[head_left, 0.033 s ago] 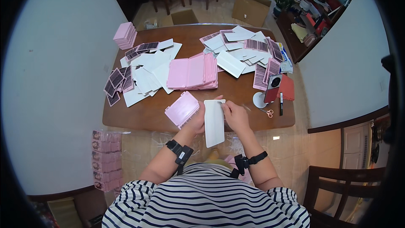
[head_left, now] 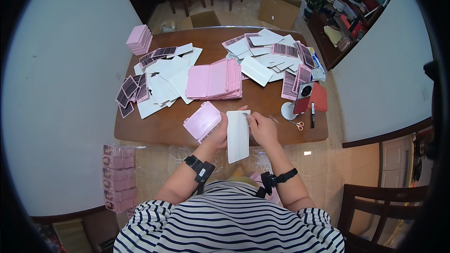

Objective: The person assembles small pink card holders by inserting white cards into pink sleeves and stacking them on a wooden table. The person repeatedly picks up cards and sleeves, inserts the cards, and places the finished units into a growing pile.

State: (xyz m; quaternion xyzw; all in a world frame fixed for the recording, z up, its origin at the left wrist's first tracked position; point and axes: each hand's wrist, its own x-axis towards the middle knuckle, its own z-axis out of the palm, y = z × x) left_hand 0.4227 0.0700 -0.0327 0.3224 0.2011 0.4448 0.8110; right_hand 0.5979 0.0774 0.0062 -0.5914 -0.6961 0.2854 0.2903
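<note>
A long white card (head_left: 238,140) with rounded corners is held upright over the table's near edge. My left hand (head_left: 218,136) grips it from the left, its fingers partly hidden behind the card. At the card's upper right corner my right hand (head_left: 263,130) is closed in a pinch; a small dark sliver shows at its fingertips, too small to name. Just left of the card, a glossy pink plastic case (head_left: 202,121) lies tilted on the table against my left hand. Beyond my hands sits a stack of opened pink cases (head_left: 213,80).
White cards (head_left: 164,72) and pink trays with dark rows (head_left: 129,89) lie heaped at left. A similar heap (head_left: 272,58) covers the far right. A phone on a stand (head_left: 303,98), scissors (head_left: 299,125) and a black pen (head_left: 312,115) are at right. Pink boxes (head_left: 138,40) stand far left.
</note>
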